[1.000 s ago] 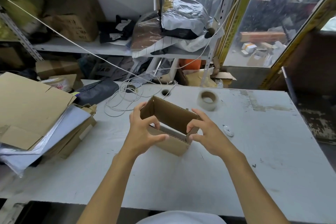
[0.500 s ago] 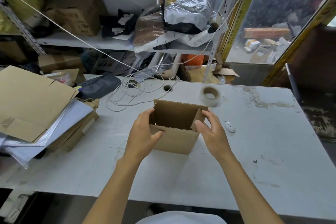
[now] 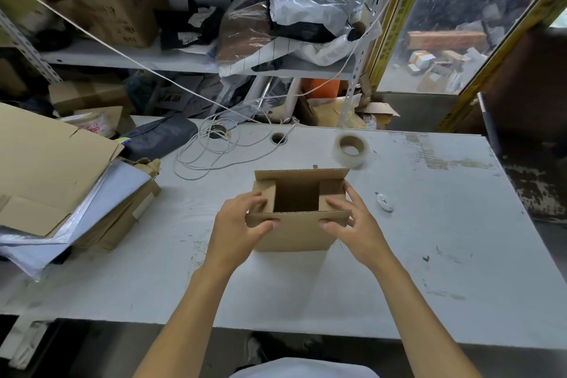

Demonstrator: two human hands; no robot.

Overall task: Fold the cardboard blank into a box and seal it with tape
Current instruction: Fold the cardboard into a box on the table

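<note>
Box (image 3: pixel 294 232) at frame centre stands squared up on the table (image 3: pixel 429 255), left hand (image 3: pixel 239 224) and right hand (image 3: pixel 352 224) each gripping a near corner, fingers folding the side flaps in; long flaps look unclosed and no tape is on it, so closing and sealing seem left. Tape (image 3: pixel 351 147) sits untouched just beyond the box toward upper right, cable (image 3: pixel 211 150) coiled behind, cardboard (image 3: pixel 52 169) stacked at left, cluttered shelf (image 3: pixel 138 58) across the top.
</note>
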